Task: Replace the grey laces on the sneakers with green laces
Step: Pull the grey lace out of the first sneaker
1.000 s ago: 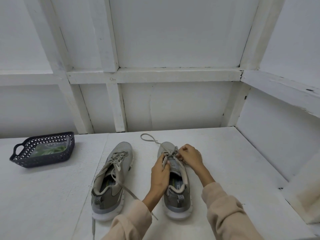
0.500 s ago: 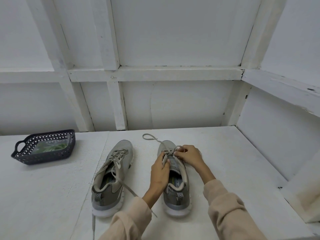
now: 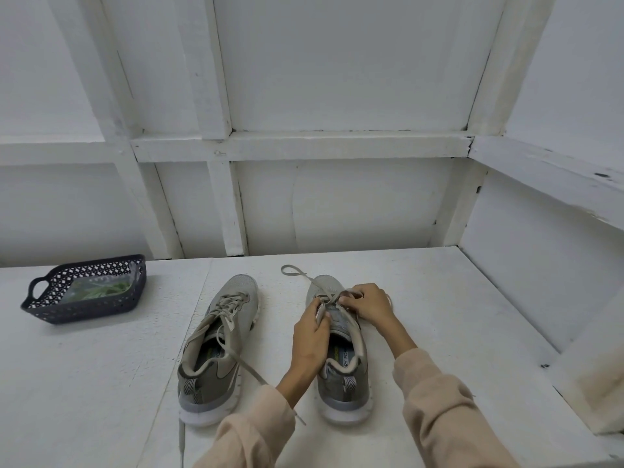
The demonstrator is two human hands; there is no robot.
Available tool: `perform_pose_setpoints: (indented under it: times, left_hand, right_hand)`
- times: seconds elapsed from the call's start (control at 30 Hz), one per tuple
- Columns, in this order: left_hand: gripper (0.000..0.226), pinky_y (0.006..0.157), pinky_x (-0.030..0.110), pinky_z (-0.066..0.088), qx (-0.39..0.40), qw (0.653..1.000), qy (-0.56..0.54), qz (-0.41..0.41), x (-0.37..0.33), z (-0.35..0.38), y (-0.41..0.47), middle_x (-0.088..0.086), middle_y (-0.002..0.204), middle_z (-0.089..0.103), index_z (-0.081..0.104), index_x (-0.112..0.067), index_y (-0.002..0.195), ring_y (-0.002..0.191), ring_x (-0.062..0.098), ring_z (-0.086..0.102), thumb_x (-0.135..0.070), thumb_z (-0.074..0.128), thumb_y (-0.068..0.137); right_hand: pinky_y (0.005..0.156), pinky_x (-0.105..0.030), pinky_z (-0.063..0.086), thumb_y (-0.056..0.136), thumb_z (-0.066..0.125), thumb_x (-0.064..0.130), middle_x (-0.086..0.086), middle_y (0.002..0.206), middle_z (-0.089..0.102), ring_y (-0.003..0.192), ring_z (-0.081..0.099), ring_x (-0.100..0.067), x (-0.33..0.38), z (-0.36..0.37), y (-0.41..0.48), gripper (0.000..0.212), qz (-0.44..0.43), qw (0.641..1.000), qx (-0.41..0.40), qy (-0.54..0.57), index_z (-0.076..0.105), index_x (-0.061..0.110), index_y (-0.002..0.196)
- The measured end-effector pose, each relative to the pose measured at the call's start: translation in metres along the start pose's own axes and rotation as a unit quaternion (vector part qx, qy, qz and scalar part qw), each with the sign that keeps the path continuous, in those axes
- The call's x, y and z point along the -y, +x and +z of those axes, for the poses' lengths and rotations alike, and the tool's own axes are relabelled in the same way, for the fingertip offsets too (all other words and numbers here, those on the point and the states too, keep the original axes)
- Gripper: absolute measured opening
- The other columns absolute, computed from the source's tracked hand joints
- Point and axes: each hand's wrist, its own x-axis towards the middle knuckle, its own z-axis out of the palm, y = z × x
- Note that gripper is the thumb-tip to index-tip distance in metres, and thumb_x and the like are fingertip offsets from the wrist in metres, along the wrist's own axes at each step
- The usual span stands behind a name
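Far left, well apart from both hands: a dark perforated basket (image 3: 87, 312) holding a clear packet of green laces (image 3: 108, 288). Centre left: the left sneaker (image 3: 236, 292), its grey lace threaded but untied, with ends trailing toward the near edge of the white table (image 3: 439, 315). Centre right: the right sneaker (image 3: 344, 390), its long axis running straight away from the person, heel nearest, toe farthest. The left hand (image 3: 310, 336), fingers curled, pinches the right sneaker's grey lace (image 3: 315, 283) at the left eyelet row. The right hand (image 3: 368, 304), fingers curled, pinches the same lace just across the tongue. One free end lies looped on the table beyond the toe. Judged step: unthreading this shoe, early in the task. The left hand lies nearer the basket.
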Motion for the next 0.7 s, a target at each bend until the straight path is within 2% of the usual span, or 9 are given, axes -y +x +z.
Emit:
perform_pose_setpoints:
  times: [0.1,0.2,0.27,0.33,0.43,0.53,0.6,0.63,0.7]
  left_hand:
    - [0.039,0.106,0.026,0.038,0.001,1.0,-0.002,0.003,0.0,0.0,0.0,-0.007,0.132,0.054,0.049,-0.014,0.139,0.123,0.01,0.049,-0.013,0.048,0.1]
    - [0.034,0.091,0.014,0.036,-0.001,1.0,0.002,0.011,-0.001,0.0,0.0,-0.019,0.115,0.054,0.054,-0.02,0.131,0.11,0.003,0.05,-0.009,0.047,0.099]
    - [0.036,0.093,0.015,0.037,-0.003,1.0,0.003,0.011,-0.001,0.0,0.0,-0.019,0.114,0.054,0.054,-0.019,0.133,0.111,0.005,0.05,-0.009,0.048,0.099]
    - [0.037,0.095,0.018,0.036,-0.003,1.0,0.005,0.009,0.0,0.0,0.001,-0.016,0.118,0.054,0.053,-0.017,0.135,0.112,0.004,0.049,-0.01,0.047,0.099]
    - [0.038,0.099,0.02,0.037,-0.002,1.0,0.005,0.01,0.001,0.001,0.002,-0.01,0.124,0.055,0.052,-0.017,0.137,0.114,0.005,0.049,-0.011,0.047,0.1]
    - [0.039,0.106,0.025,0.037,0.001,1.0,0.005,0.011,0.002,0.0,0.002,-0.009,0.129,0.053,0.05,-0.016,0.139,0.119,0.006,0.048,-0.013,0.048,0.1]
    - [0.039,0.104,0.023,0.038,0.002,1.0,0.008,0.009,0.002,0.0,0.002,-0.009,0.13,0.054,0.05,-0.017,0.139,0.119,0.006,0.049,-0.013,0.047,0.1]
    - [0.039,0.105,0.024,0.039,0.002,1.0,0.007,0.007,0.003,0.0,0.002,-0.008,0.131,0.055,0.05,-0.017,0.139,0.12,0.007,0.05,-0.013,0.048,0.1]
    - [0.039,0.106,0.028,0.04,0.0,1.0,0.007,0.008,0.003,0.0,0.002,-0.006,0.131,0.058,0.052,-0.017,0.138,0.12,0.009,0.052,-0.012,0.048,0.099]
  right_hand:
    - [0.069,-0.035,0.048,0.091,0.059,0.025,-0.003,0.077,0.067,0.068,0.059,-0.02,0.001,0.004,0.004,0.017,0.02,0.999,-0.035,-0.007,0.06,0.01,0.082]
    - [0.08,-0.047,0.056,0.095,0.051,0.023,-0.005,0.082,0.072,0.064,0.064,-0.021,-0.004,0.009,0.006,0.014,0.068,0.99,-0.071,0.101,0.055,0.013,0.087]
    - [0.077,-0.044,0.055,0.089,0.062,0.023,-0.005,0.076,0.07,0.066,0.062,-0.022,-0.007,0.008,0.007,0.017,0.059,0.993,-0.053,0.09,0.055,0.016,0.075]
    - [0.066,-0.033,0.046,0.081,0.075,0.024,-0.003,0.071,0.064,0.065,0.055,-0.018,-0.003,0.005,0.003,0.025,0.043,0.997,-0.017,0.057,0.057,0.016,0.065]
    - [0.063,-0.031,0.04,0.081,0.075,0.021,-0.001,0.067,0.061,0.065,0.054,-0.019,0.001,0.003,0.005,0.024,0.043,0.999,-0.004,0.026,0.059,0.017,0.063]
    - [0.065,-0.038,0.05,0.087,0.053,0.009,-0.007,0.084,0.069,0.072,0.064,-0.027,0.003,0.004,0.009,0.011,0.084,0.992,-0.054,0.075,0.054,0.017,0.079]
    - [0.058,-0.033,0.048,0.088,0.042,0.0,-0.01,0.085,0.069,0.063,0.061,-0.024,-0.001,0.005,0.008,0.016,0.112,0.98,-0.08,0.145,0.054,0.011,0.091]
    - [0.057,-0.034,0.048,0.089,0.044,-0.002,-0.013,0.084,0.068,0.062,0.058,-0.022,-0.003,0.005,0.008,0.015,0.112,0.98,-0.076,0.149,0.057,0.006,0.092]
    - [0.062,-0.037,0.048,0.085,0.064,0.002,-0.017,0.081,0.068,0.065,0.056,-0.02,-0.008,0.005,0.009,0.009,0.087,0.989,-0.046,0.109,0.064,-0.005,0.089]
